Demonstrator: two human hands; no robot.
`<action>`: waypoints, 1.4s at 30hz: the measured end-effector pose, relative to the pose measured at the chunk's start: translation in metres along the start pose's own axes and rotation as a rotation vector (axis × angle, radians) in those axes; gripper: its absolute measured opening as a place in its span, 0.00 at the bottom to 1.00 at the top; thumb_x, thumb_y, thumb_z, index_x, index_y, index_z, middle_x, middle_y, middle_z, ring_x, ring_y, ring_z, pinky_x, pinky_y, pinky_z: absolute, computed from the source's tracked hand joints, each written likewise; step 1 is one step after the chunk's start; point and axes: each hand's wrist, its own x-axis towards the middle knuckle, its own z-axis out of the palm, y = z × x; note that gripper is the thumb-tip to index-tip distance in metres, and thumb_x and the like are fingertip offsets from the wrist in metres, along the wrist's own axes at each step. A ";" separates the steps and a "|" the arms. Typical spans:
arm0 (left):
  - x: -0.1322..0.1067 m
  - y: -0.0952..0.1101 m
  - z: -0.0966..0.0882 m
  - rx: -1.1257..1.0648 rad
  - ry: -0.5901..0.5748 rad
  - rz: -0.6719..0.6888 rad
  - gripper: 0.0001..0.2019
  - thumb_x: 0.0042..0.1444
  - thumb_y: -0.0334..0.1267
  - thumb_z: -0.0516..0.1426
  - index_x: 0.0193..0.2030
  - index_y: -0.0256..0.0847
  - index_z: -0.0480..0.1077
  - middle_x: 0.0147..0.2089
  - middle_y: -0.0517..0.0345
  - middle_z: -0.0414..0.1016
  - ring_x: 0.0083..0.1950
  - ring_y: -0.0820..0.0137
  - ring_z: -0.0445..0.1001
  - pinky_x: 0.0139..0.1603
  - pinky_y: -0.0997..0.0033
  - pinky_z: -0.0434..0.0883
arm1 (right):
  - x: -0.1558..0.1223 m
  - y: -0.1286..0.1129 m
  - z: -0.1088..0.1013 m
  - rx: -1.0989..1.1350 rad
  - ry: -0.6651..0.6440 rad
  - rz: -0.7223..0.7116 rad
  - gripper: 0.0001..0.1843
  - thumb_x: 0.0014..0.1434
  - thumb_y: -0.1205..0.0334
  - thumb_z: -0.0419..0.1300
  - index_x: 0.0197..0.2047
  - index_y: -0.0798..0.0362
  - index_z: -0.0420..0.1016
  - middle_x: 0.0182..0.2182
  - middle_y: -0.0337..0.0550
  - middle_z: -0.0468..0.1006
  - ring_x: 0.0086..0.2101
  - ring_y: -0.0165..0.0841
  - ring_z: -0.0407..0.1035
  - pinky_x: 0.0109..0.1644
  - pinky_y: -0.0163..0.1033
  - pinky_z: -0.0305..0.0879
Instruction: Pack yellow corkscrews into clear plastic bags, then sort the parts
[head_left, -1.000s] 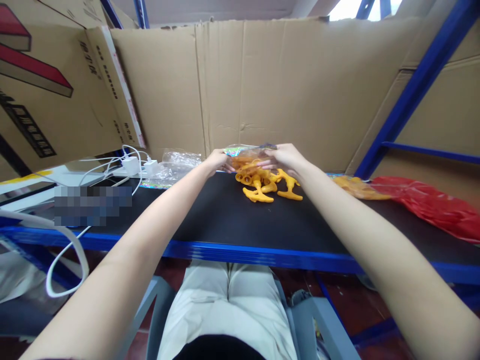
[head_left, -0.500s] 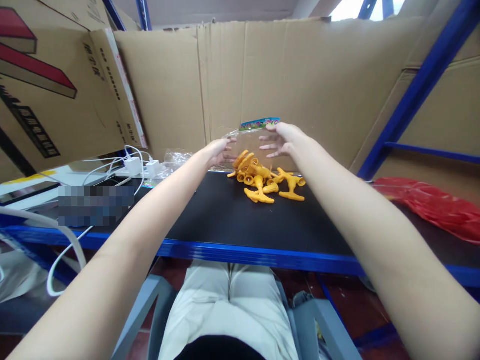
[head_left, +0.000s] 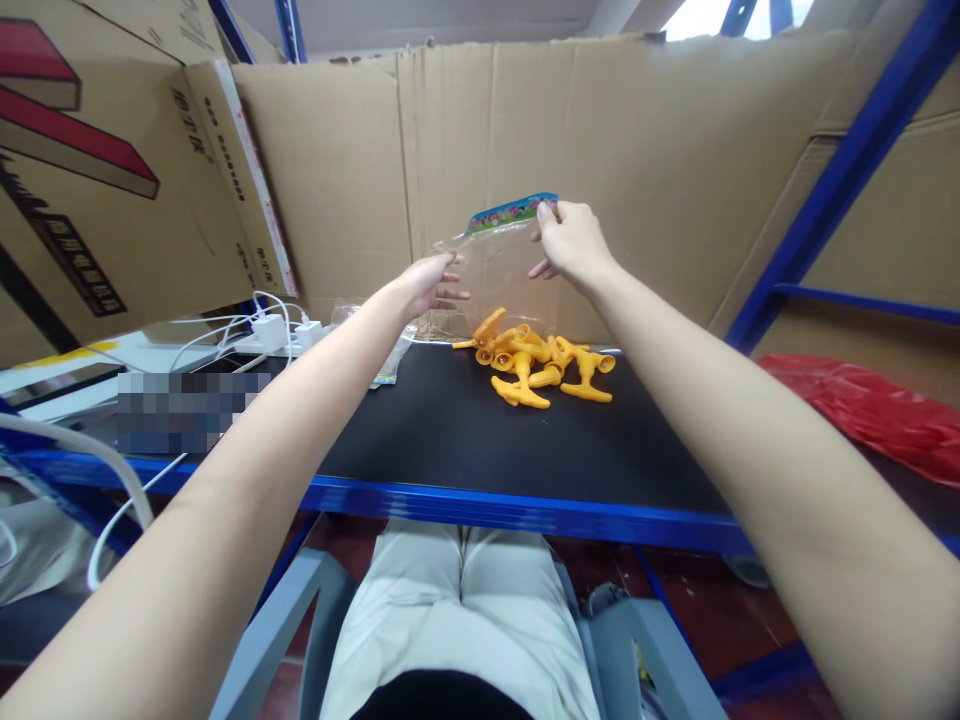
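My right hand [head_left: 571, 240] pinches the top right corner of a clear plastic bag [head_left: 502, 270] with a blue printed header. The bag hangs upright above the back of the black shelf, and looks flat. Beside its left edge is my left hand [head_left: 435, 283], fingers stretched out and apart; whether they touch the film I cannot tell. Below the bag lies a pile of yellow-orange plastic pieces [head_left: 521, 365], some T-shaped with small cups at their ends. The bag's lower edge is hard to make out behind them.
Another clear bag [head_left: 386, 375] lies left of the pile, partly behind my left forearm. White chargers with cables [head_left: 270, 333] stand farther left. Red plastic [head_left: 862, 410] lies at the right. Cardboard [head_left: 630, 150] walls the back, and a blue edge [head_left: 525, 508] runs along the shelf's front.
The clear bag has been raised, and my right hand has risen with it and closed on its corner. My left hand has shifted slightly left. Another bag shows more beside my left forearm.
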 end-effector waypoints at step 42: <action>-0.025 -0.093 0.010 0.064 0.309 0.379 0.10 0.58 0.43 0.53 0.31 0.40 0.69 0.16 0.68 0.55 0.18 0.79 0.56 0.22 0.79 0.54 | -0.099 0.075 0.015 0.545 0.078 0.274 0.08 0.54 0.59 0.61 0.36 0.52 0.71 0.42 0.42 0.76 0.41 0.31 0.73 0.49 0.39 0.68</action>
